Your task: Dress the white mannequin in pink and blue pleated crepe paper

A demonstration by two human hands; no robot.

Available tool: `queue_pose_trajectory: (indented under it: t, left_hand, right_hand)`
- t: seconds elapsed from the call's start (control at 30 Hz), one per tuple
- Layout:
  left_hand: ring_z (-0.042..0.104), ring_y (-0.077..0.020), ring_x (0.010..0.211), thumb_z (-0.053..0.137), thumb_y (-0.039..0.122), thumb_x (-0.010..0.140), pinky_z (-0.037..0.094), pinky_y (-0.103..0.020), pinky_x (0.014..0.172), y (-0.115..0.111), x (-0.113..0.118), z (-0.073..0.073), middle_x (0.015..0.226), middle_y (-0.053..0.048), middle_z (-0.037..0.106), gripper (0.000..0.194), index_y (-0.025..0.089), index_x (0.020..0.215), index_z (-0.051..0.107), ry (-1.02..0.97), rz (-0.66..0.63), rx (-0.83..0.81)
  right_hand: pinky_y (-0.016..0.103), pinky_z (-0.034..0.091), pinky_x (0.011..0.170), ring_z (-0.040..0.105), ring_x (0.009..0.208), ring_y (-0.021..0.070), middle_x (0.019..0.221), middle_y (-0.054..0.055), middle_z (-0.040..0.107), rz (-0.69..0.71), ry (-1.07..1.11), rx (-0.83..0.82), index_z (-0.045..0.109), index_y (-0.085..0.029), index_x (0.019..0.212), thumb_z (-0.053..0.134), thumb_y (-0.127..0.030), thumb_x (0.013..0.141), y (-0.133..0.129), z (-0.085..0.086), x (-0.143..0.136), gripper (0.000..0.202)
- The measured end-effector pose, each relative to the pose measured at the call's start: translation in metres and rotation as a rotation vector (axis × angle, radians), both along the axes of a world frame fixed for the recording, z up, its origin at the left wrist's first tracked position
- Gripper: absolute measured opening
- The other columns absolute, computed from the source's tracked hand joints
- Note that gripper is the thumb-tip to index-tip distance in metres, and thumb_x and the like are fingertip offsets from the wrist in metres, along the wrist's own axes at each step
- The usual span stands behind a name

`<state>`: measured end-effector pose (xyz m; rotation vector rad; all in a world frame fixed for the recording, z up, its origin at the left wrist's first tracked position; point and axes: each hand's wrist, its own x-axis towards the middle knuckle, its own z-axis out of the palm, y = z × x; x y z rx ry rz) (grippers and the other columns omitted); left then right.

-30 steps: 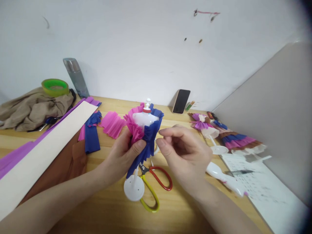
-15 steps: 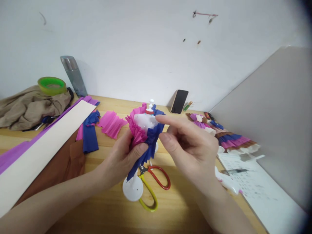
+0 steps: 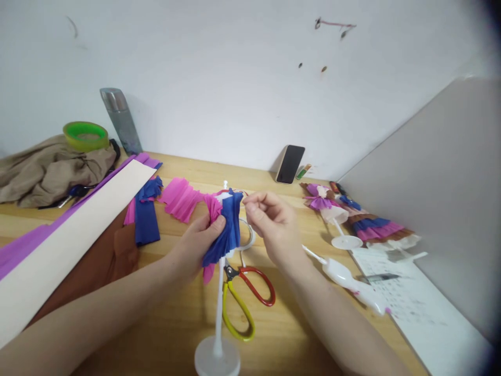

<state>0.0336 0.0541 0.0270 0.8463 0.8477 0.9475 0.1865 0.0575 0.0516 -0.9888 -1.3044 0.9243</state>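
Note:
My left hand (image 3: 194, 241) is closed round a small white dress form (image 3: 219, 308) on a stand with a round base. Its torso is wrapped in gathered pink crepe paper (image 3: 212, 204) and pleated blue crepe paper (image 3: 227, 232), and my thumb presses on the paper. Just right of the blue paper's upper edge, my right hand (image 3: 274, 222) has thumb and forefinger pinched together. What lies between those fingertips, if anything, is too small to make out. Scissors (image 3: 245, 297) with one yellow and one red handle lie behind the stand.
Purple, brown and blue crepe paper sheets (image 3: 146, 222) and a cream strip (image 3: 84, 243) lie at left; a pink piece (image 3: 180, 199) is nearer the middle. To the right are a white glue gun (image 3: 344, 277), a paper sheet (image 3: 422, 308) and small paper dresses (image 3: 376, 224). A phone (image 3: 290, 163) leans on the wall.
The dress form has tipped more upright and turned, so the blue paper faces me and its base is nearer. My right hand has moved down and left, its pointing forefinger now pinched to the thumb.

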Motion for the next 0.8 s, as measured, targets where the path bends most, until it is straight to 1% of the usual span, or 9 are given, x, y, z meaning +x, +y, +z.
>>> queue_pose_trajectory:
  t: [0.1, 0.2, 0.27, 0.4, 0.53, 0.6, 0.67, 0.73, 0.8]
  left_hand:
    - [0.06, -0.0141, 0.065, 0.08, 0.052, 0.069, 0.045, -0.025, 0.064, -0.001, 0.004, -0.013, 0.075, -0.002, 0.068, 0.054, 0.012, 0.103, 0.069, 0.045, -0.056, 0.001]
    - [0.06, -0.0143, 0.067, 0.077, 0.05, 0.073, 0.046, -0.025, 0.065, -0.005, 0.005, -0.013, 0.075, -0.001, 0.067, 0.049, 0.013, 0.104, 0.068, 0.066, -0.102, 0.028]
    - [0.06, -0.0137, 0.066, 0.077, 0.05, 0.074, 0.046, -0.025, 0.065, -0.007, 0.006, -0.01, 0.075, -0.001, 0.067, 0.049, 0.014, 0.105, 0.066, 0.071, -0.118, 0.037]
    - [0.059, -0.0127, 0.064, 0.076, 0.053, 0.073, 0.046, -0.024, 0.063, -0.008, 0.007, -0.007, 0.072, 0.001, 0.066, 0.048, 0.014, 0.099, 0.065, 0.084, -0.169, 0.022]
    - [0.061, -0.0155, 0.069, 0.077, 0.053, 0.072, 0.047, -0.026, 0.066, -0.008, 0.009, -0.005, 0.071, 0.001, 0.066, 0.049, 0.016, 0.102, 0.067, 0.103, -0.161, 0.033]
    - [0.06, -0.0159, 0.07, 0.077, 0.054, 0.071, 0.047, -0.026, 0.065, -0.007, 0.009, -0.005, 0.072, 0.0, 0.067, 0.052, 0.016, 0.104, 0.067, 0.108, -0.163, 0.046]
    - [0.06, -0.0155, 0.069, 0.077, 0.056, 0.07, 0.046, -0.025, 0.065, -0.007, 0.009, -0.004, 0.072, 0.0, 0.067, 0.055, 0.015, 0.105, 0.067, 0.114, -0.166, 0.05]
    - [0.059, -0.0146, 0.068, 0.077, 0.057, 0.069, 0.045, -0.024, 0.063, -0.007, 0.009, -0.004, 0.072, 0.0, 0.067, 0.057, 0.015, 0.106, 0.067, 0.122, -0.168, 0.034]
    - [0.059, -0.0141, 0.067, 0.077, 0.057, 0.067, 0.046, -0.024, 0.062, -0.007, 0.008, -0.004, 0.074, 0.0, 0.068, 0.058, 0.014, 0.105, 0.068, 0.136, -0.167, 0.0]
  right_hand:
    - [0.023, 0.036, 0.049, 0.043, 0.051, 0.0087, 0.057, -0.006, 0.05, 0.085, -0.054, -0.092, 0.067, -0.019, 0.081, 0.071, -0.038, 0.075, 0.005, -0.006, 0.008, 0.02]
    - [0.026, 0.043, 0.056, 0.053, 0.06, 0.0113, 0.065, -0.002, 0.061, 0.151, -0.132, -0.116, 0.072, -0.02, 0.078, 0.07, -0.035, 0.075, 0.009, 0.0, 0.019, 0.016]
    - [0.028, 0.045, 0.061, 0.057, 0.066, 0.0133, 0.07, 0.001, 0.065, 0.152, -0.203, -0.071, 0.075, -0.02, 0.076, 0.069, -0.033, 0.076, 0.01, 0.004, 0.025, 0.014]
    - [0.031, 0.044, 0.065, 0.054, 0.068, 0.0145, 0.072, 0.001, 0.06, 0.037, -0.412, 0.109, 0.077, -0.022, 0.077, 0.066, -0.023, 0.078, 0.013, 0.002, 0.029, 0.011]
    - [0.039, 0.046, 0.082, 0.058, 0.086, 0.0195, 0.085, 0.004, 0.059, -0.005, -0.576, 0.252, 0.076, -0.021, 0.076, 0.066, -0.019, 0.08, 0.014, -0.001, 0.027, 0.011]
    - [0.045, 0.044, 0.092, 0.058, 0.101, 0.0246, 0.099, 0.008, 0.062, -0.015, -0.63, 0.261, 0.073, -0.02, 0.071, 0.067, -0.02, 0.079, 0.015, -0.001, 0.027, 0.01]
    - [0.052, 0.039, 0.101, 0.054, 0.118, 0.0298, 0.115, 0.011, 0.063, -0.012, -0.664, 0.25, 0.069, -0.02, 0.067, 0.068, -0.021, 0.079, 0.015, -0.001, 0.026, 0.012]
    - [0.056, 0.031, 0.109, 0.048, 0.13, 0.0313, 0.122, 0.01, 0.064, 0.008, -0.672, 0.245, 0.065, -0.02, 0.065, 0.068, -0.023, 0.079, 0.016, -0.001, 0.026, 0.015]
    - [0.057, 0.023, 0.115, 0.044, 0.136, 0.0304, 0.126, 0.009, 0.065, 0.03, -0.661, 0.243, 0.061, -0.021, 0.063, 0.067, -0.024, 0.079, 0.017, -0.002, 0.027, 0.017]
